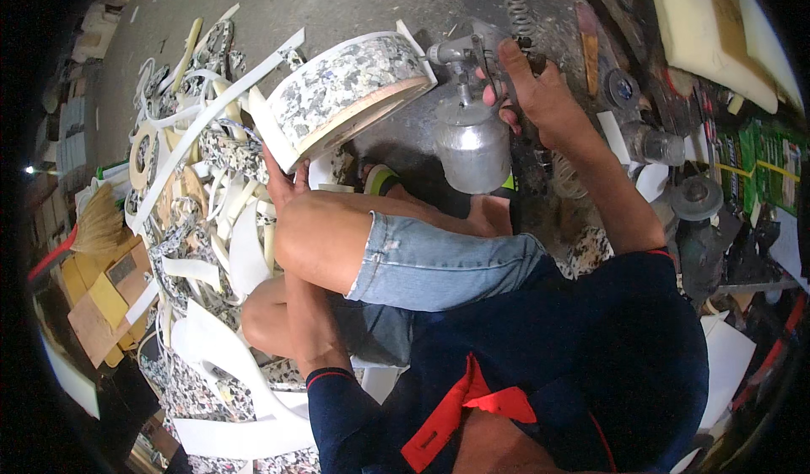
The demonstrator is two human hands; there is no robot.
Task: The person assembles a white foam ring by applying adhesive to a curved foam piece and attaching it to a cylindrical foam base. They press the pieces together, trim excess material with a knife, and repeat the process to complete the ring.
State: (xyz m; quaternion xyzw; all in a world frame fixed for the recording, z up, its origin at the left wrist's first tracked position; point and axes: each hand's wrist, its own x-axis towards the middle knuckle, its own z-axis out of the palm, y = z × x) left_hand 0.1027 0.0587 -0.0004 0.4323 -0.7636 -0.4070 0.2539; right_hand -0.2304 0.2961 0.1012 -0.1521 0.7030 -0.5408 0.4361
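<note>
A round frame wrapped in speckled grey-and-white foam is held tilted in front of my knees, its pale wooden edge facing me. White foam strips stick out at its ends. My left hand grips its lower left end from below; my knee hides part of that hand. In my right hand is a metal spray gun, fingers wrapped round its handle. Its silver cup hangs underneath. The nozzle points left, close to the frame's right end. Whether it is spraying I cannot tell.
Foam offcuts pile up on my left, beside a straw broom. A coiled air hose rises behind the gun. To the right lie a brush, a dark metal container and yellowish foam blocks.
</note>
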